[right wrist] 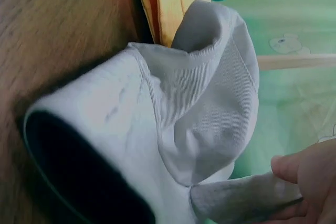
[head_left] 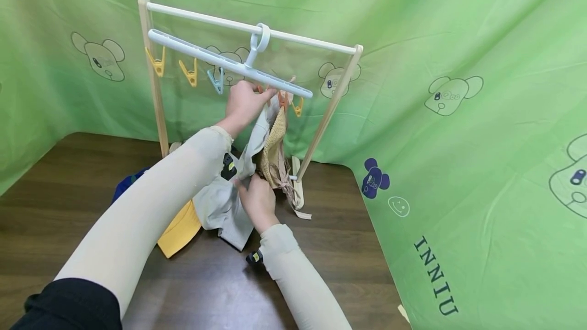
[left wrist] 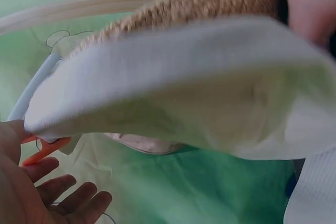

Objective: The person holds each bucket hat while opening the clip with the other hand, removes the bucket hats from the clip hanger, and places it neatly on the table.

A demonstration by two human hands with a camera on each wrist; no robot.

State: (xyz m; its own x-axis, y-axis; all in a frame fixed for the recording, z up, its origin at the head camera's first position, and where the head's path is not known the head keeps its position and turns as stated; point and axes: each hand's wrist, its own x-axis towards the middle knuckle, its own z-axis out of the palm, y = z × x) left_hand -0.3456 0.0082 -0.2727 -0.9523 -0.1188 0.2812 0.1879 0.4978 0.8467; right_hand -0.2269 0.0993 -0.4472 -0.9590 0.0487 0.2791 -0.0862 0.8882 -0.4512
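Observation:
With its thumb and index finger my left hand (head_left: pixel 243 103) pinches an orange clip (left wrist: pixel 44 153) under the light blue hanger (head_left: pixel 197 54). The edge of a light grey bucket hat (right wrist: pixel 210 87) lies at that clip's jaws. Lower down, my right hand (head_left: pixel 259 200) holds a fold of the same hat between thumb and fingers. The hat's body sags to the table below, its dark opening showing in the right wrist view. Just right of it, a woven straw hat (head_left: pixel 273 146) with ribbons hangs from another orange clip (head_left: pixel 283 99).
The hanger hooks over the white bar (head_left: pixel 202 16) of a wooden rack. Yellow clips (head_left: pixel 189 73) and a blue clip (head_left: pixel 216 81) dangle on its left side. A yellow hat (head_left: pixel 183 228) and a blue item (head_left: pixel 126 185) lie on the brown table (head_left: pixel 321 269). Green cloth (head_left: pixel 458 39) surrounds it.

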